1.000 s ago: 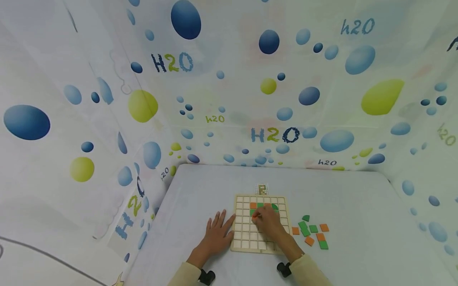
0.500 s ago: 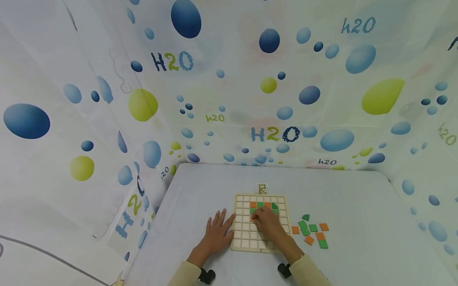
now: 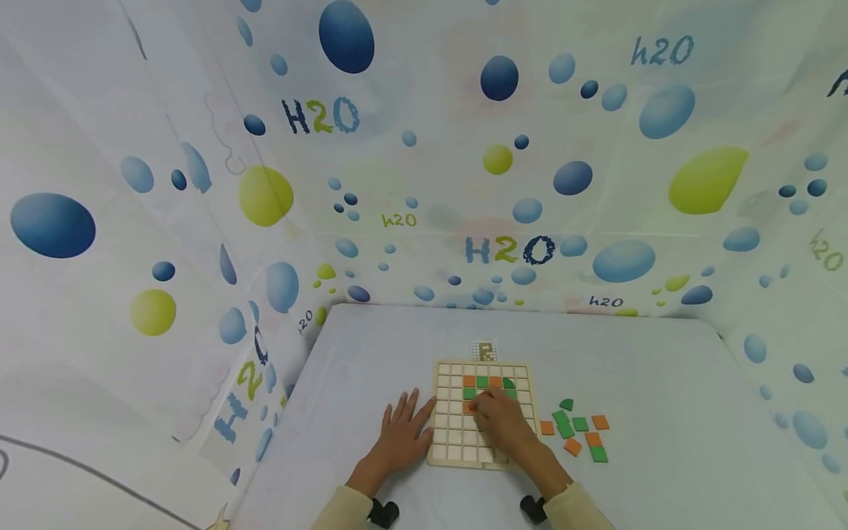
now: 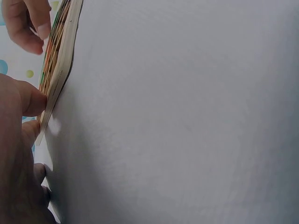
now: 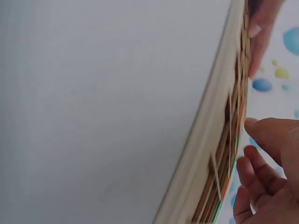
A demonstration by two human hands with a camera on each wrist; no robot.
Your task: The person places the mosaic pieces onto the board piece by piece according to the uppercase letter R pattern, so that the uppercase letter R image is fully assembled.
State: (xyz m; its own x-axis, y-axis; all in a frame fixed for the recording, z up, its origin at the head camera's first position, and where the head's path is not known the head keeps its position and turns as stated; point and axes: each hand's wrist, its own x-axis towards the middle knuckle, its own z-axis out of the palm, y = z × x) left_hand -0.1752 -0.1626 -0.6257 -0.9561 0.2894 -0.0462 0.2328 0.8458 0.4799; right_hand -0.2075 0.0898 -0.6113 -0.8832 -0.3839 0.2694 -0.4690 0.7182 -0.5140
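A wooden grid board (image 3: 450, 436) lies on the white table. Along its upper part sit a row of orange and green square tiles (image 3: 482, 381) and a green rounded tile (image 3: 509, 383). My left hand (image 3: 400, 440) rests spread at the board's left side, thumb and index finger touching its edge. Over the middle of the board is my right hand (image 3: 501, 421), fingers loosely bent, fingertips beside an orange tile (image 3: 467, 407) in a cell below a green tile (image 3: 469, 394). The right wrist view shows thumb and fingers apart, nothing between them. That hand covers several cells.
Several loose green and orange tiles (image 3: 580, 424) lie right of the board, with a green rounded one (image 3: 566, 404) among them. A small pattern card (image 3: 486, 350) sits beyond the board's far edge. A curtain with blue and yellow spots (image 3: 424, 184) surrounds the table.
My right hand has let go of the orange tile, which now lies in its cell, and has shifted slightly right. The left hand has stayed still.
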